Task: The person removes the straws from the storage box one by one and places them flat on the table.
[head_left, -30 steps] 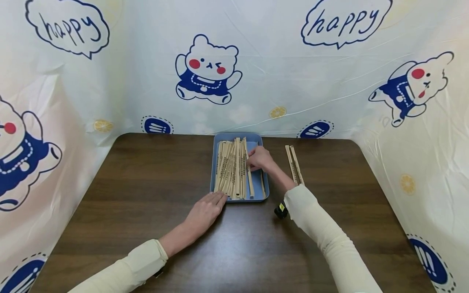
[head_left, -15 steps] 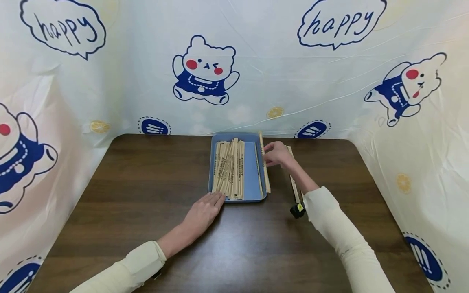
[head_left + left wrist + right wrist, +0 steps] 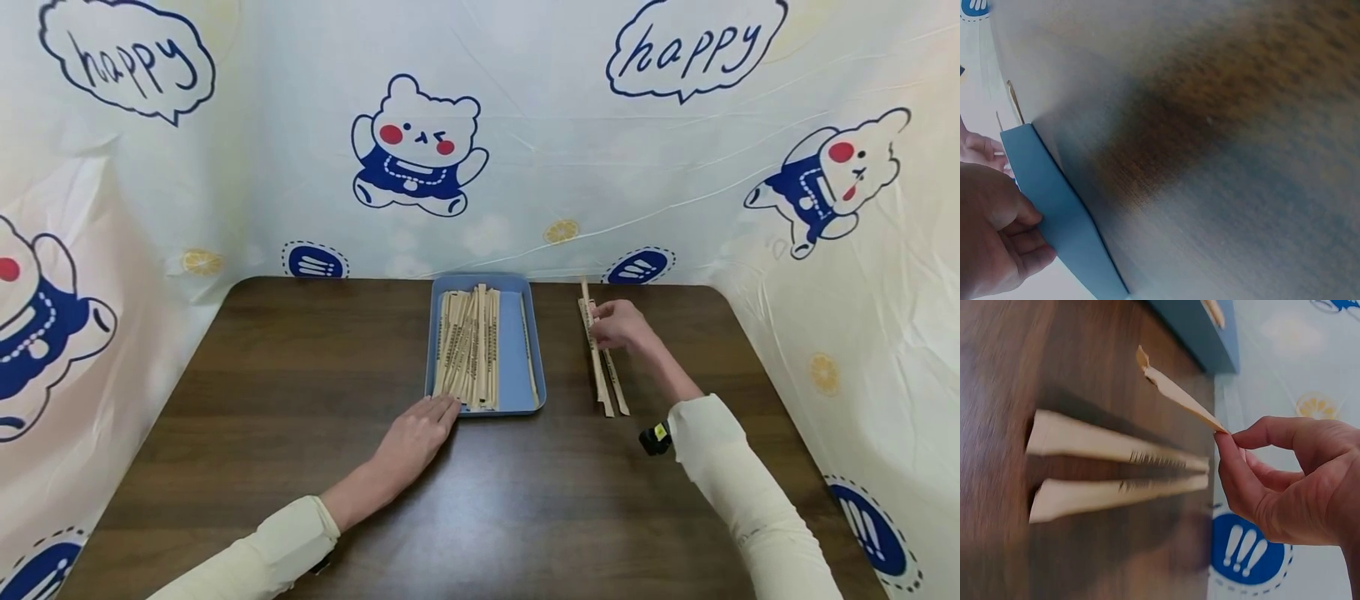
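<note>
A blue tray (image 3: 537,392) holds many slim paper-wrapped sticks (image 3: 472,350), bunched on its left side, with one thin stick (image 3: 528,350) along its right. My left hand (image 3: 420,429) holds the tray at its near left corner; in the left wrist view its fingers lie against the tray wall (image 3: 1063,209). To the right of the tray, my right hand (image 3: 622,325) pinches one paper-wrapped stick (image 3: 1185,400) between thumb and fingertips. That stick is raised beside two similar sticks (image 3: 1110,442) lying side by side on the table.
A dark brown wooden table (image 3: 300,358) carries everything. Behind and at both sides hangs a pale printed sheet (image 3: 525,167) with bear figures. A small black device (image 3: 655,439) sits at the right wrist.
My right hand has lifted one paper-wrapped stick out of the tray and carried it right, over to the two sticks on the table. The left hand has stayed at the tray corner.
</note>
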Action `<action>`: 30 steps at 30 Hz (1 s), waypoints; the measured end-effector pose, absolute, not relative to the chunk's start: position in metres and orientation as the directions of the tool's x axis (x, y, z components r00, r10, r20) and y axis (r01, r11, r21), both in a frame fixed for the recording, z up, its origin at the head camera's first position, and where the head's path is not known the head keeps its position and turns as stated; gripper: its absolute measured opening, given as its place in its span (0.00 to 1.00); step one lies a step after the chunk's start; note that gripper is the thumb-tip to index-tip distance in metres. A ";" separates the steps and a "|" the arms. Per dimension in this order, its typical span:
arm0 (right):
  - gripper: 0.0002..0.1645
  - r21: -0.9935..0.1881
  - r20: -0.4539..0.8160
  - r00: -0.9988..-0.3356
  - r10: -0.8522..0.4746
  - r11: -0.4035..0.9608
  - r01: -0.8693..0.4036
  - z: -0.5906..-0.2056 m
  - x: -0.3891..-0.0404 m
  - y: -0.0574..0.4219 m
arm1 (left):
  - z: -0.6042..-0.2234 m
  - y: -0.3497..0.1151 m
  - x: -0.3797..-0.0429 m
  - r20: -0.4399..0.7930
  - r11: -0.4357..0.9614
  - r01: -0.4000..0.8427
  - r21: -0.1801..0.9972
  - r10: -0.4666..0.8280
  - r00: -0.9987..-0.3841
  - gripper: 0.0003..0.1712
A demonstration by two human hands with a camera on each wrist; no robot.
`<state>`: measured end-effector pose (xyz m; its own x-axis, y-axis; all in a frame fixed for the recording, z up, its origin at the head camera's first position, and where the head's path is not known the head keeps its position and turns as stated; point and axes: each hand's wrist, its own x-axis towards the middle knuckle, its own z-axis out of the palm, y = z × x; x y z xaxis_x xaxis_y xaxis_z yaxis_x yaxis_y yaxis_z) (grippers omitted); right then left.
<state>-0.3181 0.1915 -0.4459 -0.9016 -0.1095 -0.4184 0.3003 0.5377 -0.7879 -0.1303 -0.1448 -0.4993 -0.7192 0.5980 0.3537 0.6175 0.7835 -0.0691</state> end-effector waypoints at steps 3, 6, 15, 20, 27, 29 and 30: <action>0.25 -0.775 -0.419 -0.903 -0.098 0.556 0.300 -0.449 -0.318 0.202 | -0.500 -0.145 -0.130 0.355 0.783 0.618 -0.070 0.599 -0.718 0.22; 0.25 -0.771 -0.421 -0.902 -0.096 0.562 0.300 -0.452 -0.318 0.209 | -0.500 -0.146 -0.130 0.361 0.785 0.616 -0.070 0.595 -0.718 0.22; 0.25 -0.748 -0.481 -0.872 -0.093 0.562 0.353 -0.459 -0.315 0.218 | -0.500 -0.145 -0.130 0.356 0.782 0.619 -0.078 0.601 -0.715 0.23; 0.24 -0.742 -0.489 -0.867 -0.098 0.569 0.354 -0.463 -0.317 0.221 | -0.500 -0.145 -0.131 0.360 0.779 0.621 -0.081 0.604 -0.711 0.22; 0.23 -0.722 -0.512 -0.856 -0.071 0.576 0.384 -0.472 -0.320 0.223 | -0.501 -0.146 -0.131 0.365 0.774 0.629 -0.077 0.609 -0.704 0.22; 0.23 -0.716 -0.514 -0.855 -0.070 0.583 0.383 -0.474 -0.320 0.224 | -0.501 -0.146 -0.131 0.360 0.774 0.629 -0.080 0.610 -0.705 0.22; 0.23 -0.717 -0.514 -0.855 -0.076 0.584 0.380 -0.475 -0.320 0.225 | -0.501 -0.146 -0.131 0.360 0.774 0.629 -0.080 0.610 -0.706 0.22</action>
